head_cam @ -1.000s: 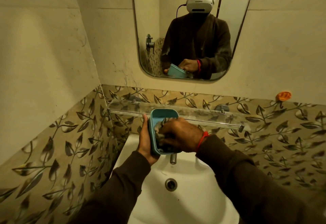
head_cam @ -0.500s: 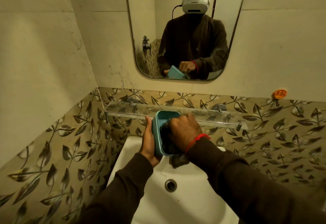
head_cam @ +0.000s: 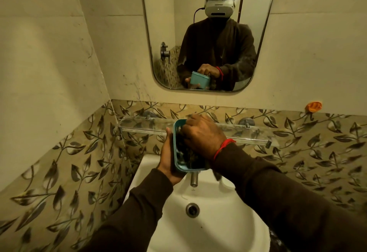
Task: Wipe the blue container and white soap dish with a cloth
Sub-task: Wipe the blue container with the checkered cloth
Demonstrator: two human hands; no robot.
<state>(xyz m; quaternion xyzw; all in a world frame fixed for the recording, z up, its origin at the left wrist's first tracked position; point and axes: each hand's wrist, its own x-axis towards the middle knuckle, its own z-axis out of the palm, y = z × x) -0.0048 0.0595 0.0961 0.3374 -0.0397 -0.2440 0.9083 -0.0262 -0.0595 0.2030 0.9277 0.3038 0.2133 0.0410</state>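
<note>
I hold a blue rectangular container (head_cam: pixel 177 164) above the sink, its open side facing right. My left hand (head_cam: pixel 167 160) grips it from the left and underneath. My right hand (head_cam: pixel 202 135) is pushed into the container's upper part, pressing a dark cloth (head_cam: pixel 185 152) against the inside. A corner of the cloth hangs out below my right wrist. No white soap dish is in sight.
A white sink (head_cam: pixel 200 218) with a metal tap (head_cam: pixel 194 179) lies directly below. A glass shelf (head_cam: pixel 143 125) runs along the leaf-patterned tiles behind my hands. A mirror (head_cam: pixel 208 33) hangs above and an orange hook (head_cam: pixel 313 106) sticks on the right wall.
My right hand with the cloth has moved from the middle of the container up toward its top end. The container stays in my left hand over the sink.
</note>
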